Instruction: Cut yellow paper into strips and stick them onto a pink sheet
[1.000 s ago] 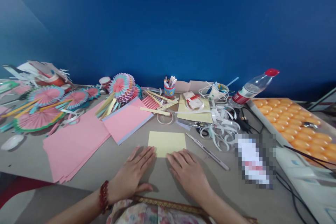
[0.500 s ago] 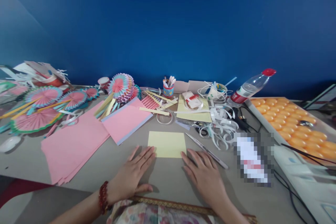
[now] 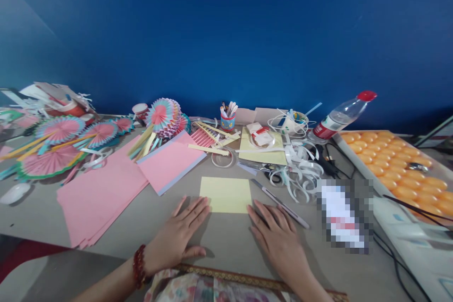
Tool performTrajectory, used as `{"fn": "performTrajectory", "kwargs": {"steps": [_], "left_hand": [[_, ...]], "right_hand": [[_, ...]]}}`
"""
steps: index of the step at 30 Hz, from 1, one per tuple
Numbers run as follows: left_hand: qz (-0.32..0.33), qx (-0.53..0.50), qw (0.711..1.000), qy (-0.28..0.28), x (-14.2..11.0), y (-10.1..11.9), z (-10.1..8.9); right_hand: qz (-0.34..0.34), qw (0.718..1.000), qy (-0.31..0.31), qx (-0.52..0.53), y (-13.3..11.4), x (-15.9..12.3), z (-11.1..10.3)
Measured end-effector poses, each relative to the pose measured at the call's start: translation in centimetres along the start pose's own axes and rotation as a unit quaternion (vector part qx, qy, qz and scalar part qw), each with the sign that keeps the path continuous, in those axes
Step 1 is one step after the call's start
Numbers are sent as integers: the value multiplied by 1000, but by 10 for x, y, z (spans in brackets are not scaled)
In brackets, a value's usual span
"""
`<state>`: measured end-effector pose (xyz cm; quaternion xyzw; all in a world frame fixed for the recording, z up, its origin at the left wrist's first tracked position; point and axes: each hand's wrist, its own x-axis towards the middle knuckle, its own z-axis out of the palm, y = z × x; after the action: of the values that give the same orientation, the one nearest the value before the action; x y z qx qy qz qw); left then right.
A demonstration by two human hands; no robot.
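A pale yellow sheet of paper (image 3: pixel 225 193) lies flat on the grey table (image 3: pixel 226 240) in front of me. My left hand (image 3: pixel 179 236) rests palm down with fingers stretched out, its fingertips at the sheet's lower left corner. My right hand (image 3: pixel 278 238) also lies flat and open, fingertips at the sheet's lower right corner. A craft knife (image 3: pixel 279 203) lies just right of the sheet, beside my right hand's fingers. Neither hand holds anything.
Pink paper sheets (image 3: pixel 106 188) spread at the left, with folded paper fans (image 3: pixel 60 144) behind them. A pen cup (image 3: pixel 227 118), curled white paper strips (image 3: pixel 299 170), a plastic bottle (image 3: pixel 339 118) and an orange bubbled tray (image 3: pixel 399 165) stand farther back and right.
My right hand has slid right, off the sheet's lower edge to its lower right corner. The left hand has stayed in place.
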<state>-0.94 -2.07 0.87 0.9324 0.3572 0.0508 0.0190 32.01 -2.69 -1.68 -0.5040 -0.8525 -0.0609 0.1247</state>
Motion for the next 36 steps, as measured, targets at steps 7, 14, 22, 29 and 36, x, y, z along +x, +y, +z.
{"fn": "performTrajectory", "kwargs": {"steps": [7,14,22,29,36], "left_hand": [[-85,49,995,31,-16,-11,10],[-140,21,989,51,-1,-7,10],[-109,-50,990,79,15,-4,9],[-100,-92,986,96,15,-8,11],[-146,-127,974,114,17,-10,10]], "right_hand": [[9,1000,-3,12,-3,2,-1],[17,998,11,65,-1,16,-6],[-17,994,11,104,-8,40,-9],[-47,992,-33,110,-24,55,-11],[-39,988,-61,139,-23,58,-12]]}}
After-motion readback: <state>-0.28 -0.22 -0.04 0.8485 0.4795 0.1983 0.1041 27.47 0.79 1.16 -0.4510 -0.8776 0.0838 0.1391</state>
